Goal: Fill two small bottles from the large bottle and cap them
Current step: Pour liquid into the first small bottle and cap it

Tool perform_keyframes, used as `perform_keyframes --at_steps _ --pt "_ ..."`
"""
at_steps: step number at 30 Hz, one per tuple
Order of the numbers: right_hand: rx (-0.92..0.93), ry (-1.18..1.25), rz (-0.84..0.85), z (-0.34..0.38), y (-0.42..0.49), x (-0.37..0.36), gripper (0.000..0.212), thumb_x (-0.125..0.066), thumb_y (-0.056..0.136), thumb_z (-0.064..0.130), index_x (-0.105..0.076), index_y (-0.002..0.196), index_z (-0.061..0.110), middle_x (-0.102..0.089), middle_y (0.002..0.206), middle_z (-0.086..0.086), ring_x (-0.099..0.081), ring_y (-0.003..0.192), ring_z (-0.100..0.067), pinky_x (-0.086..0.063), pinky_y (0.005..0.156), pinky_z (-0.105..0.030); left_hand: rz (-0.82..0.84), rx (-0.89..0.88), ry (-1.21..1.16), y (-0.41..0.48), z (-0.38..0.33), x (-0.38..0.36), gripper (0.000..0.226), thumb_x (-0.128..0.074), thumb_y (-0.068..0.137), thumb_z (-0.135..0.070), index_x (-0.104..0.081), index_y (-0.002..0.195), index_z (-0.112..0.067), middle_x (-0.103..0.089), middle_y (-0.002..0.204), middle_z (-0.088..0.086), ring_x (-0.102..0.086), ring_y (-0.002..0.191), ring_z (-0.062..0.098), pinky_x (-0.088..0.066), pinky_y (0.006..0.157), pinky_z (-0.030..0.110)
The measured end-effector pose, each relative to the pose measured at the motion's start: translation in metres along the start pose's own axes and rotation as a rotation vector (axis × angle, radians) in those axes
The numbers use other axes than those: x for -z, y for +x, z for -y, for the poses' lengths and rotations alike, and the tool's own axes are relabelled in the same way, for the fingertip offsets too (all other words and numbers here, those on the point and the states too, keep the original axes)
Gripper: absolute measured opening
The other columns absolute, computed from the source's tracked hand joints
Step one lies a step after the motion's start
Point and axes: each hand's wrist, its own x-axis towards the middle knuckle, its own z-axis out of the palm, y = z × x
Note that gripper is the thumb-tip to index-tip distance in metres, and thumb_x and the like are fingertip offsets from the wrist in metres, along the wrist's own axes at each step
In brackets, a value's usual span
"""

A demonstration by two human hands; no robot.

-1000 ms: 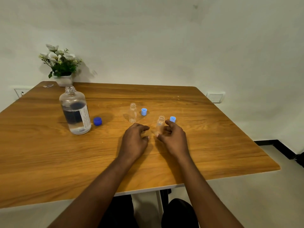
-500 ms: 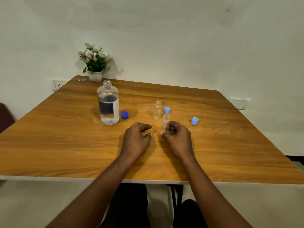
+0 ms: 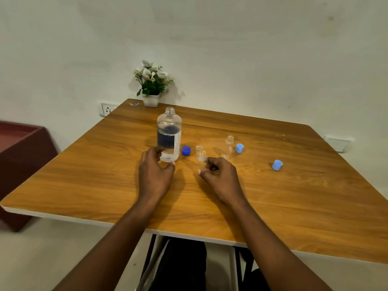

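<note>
The large clear bottle [image 3: 169,135] stands uncapped on the wooden table [image 3: 294,196], partly filled with clear liquid, and its dark blue cap [image 3: 186,150] lies just to its right. My left hand [image 3: 155,171] curls round the bottle's base, index finger on its left side and thumb at the front. My right hand [image 3: 220,177] pinches an empty small bottle [image 3: 201,155] that stands upright near the dark cap. The second small bottle [image 3: 229,146] stands open farther right, beside a light blue cap [image 3: 239,148]. Another light blue cap [image 3: 277,165] lies apart on the right.
A white pot of flowers [image 3: 151,85] stands at the table's far left corner against the wall. A dark red box [image 3: 19,156] sits on the floor left of the table. A wall socket [image 3: 108,110] is behind the table's left edge.
My left hand has reached forward and left onto the large bottle's base. My right hand has slid the small bottle left, toward the dark blue cap. The camera view has turned.
</note>
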Motion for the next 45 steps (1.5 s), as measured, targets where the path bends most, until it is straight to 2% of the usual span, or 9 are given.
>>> perform_keyframes --at_steps 5,10,12,16,21,24,33,37,45 --pt "0.056 0.022 0.029 -0.005 0.002 0.005 0.035 -0.073 0.084 0.023 -0.066 0.118 0.017 -0.067 0.106 0.007 -0.061 0.094 -0.003 -0.044 0.077 -0.013 0.019 0.024 0.009 0.015 0.009 0.0 0.078 -0.079 0.076 -0.02 -0.037 0.141 -0.017 -0.042 0.141 0.006 -0.045 0.125 0.021 -0.043 0.097 0.034" --pt "0.077 0.076 0.034 -0.009 0.003 0.007 0.035 -0.068 0.088 0.02 -0.062 0.122 0.026 -0.065 0.094 0.024 -0.059 0.091 0.015 -0.042 0.075 -0.002 0.056 0.061 0.041 0.032 0.01 -0.006 0.093 -0.082 0.074 -0.03 -0.026 0.148 -0.017 -0.038 0.149 0.008 -0.038 0.135 0.025 -0.04 0.107 0.045" --pt "0.065 0.08 0.042 -0.011 0.003 0.007 0.039 -0.067 0.089 0.021 -0.06 0.126 0.025 -0.066 0.097 0.022 -0.06 0.094 0.012 -0.044 0.078 -0.004 0.081 0.052 0.033 0.039 0.011 -0.007 0.094 -0.082 0.073 -0.031 -0.027 0.148 -0.016 -0.04 0.149 0.007 -0.04 0.134 0.024 -0.041 0.106 0.045" --pt "0.031 0.098 0.052 -0.014 0.004 0.008 0.049 -0.071 0.086 0.02 -0.058 0.133 0.017 -0.07 0.112 0.002 -0.064 0.099 -0.006 -0.053 0.09 -0.027 0.112 0.01 -0.015 0.047 0.013 -0.009 0.086 -0.084 0.07 -0.031 -0.038 0.141 -0.017 -0.052 0.138 0.003 -0.051 0.123 0.019 -0.047 0.099 0.039" --pt "0.044 0.085 0.012 -0.013 0.002 0.007 0.031 -0.065 0.085 0.013 -0.066 0.112 0.028 -0.068 0.085 0.013 -0.064 0.08 -0.004 -0.056 0.073 -0.028 0.124 -0.021 -0.036 0.053 0.019 -0.011 0.075 -0.085 0.066 -0.033 -0.049 0.13 -0.019 -0.062 0.125 -0.002 -0.056 0.104 0.008 -0.043 0.078 0.02" --pt "0.055 0.078 -0.002 -0.013 0.001 0.008 0.033 -0.065 0.081 0.01 -0.065 0.105 0.033 -0.066 0.081 0.015 -0.062 0.076 0.0 -0.049 0.067 -0.018 0.127 -0.023 -0.039 0.056 0.021 -0.012 0.075 -0.085 0.066 -0.033 -0.049 0.129 -0.02 -0.062 0.124 -0.003 -0.058 0.105 0.01 -0.044 0.078 0.019" --pt "0.068 0.078 -0.011 -0.01 -0.001 0.011 0.037 -0.076 0.081 0.028 -0.067 0.116 0.021 -0.066 0.097 0.016 -0.061 0.089 0.001 -0.046 0.074 -0.014 0.117 -0.077 -0.029 0.057 0.019 -0.012 0.074 -0.086 0.064 -0.03 -0.05 0.128 -0.02 -0.063 0.122 -0.004 -0.059 0.103 0.01 -0.048 0.082 0.025" --pt "0.083 0.121 -0.024 -0.01 -0.002 0.011 0.031 -0.075 0.081 0.026 -0.07 0.111 0.021 -0.068 0.094 0.011 -0.063 0.086 -0.003 -0.05 0.075 -0.017 0.107 -0.179 -0.006 0.054 0.015 -0.009 0.074 -0.087 0.064 -0.026 -0.051 0.128 -0.022 -0.061 0.121 -0.007 -0.056 0.105 0.006 -0.043 0.08 0.015" --pt "0.084 0.206 -0.015 -0.009 -0.004 0.012 0.03 -0.074 0.081 0.023 -0.066 0.089 0.05 -0.07 0.081 0.013 -0.066 0.076 -0.006 -0.055 0.073 -0.027 0.103 -0.313 0.098 0.054 0.014 -0.007 0.071 -0.085 0.068 -0.024 -0.048 0.128 -0.023 -0.058 0.123 -0.006 -0.052 0.106 0.003 -0.035 0.078 0.007"
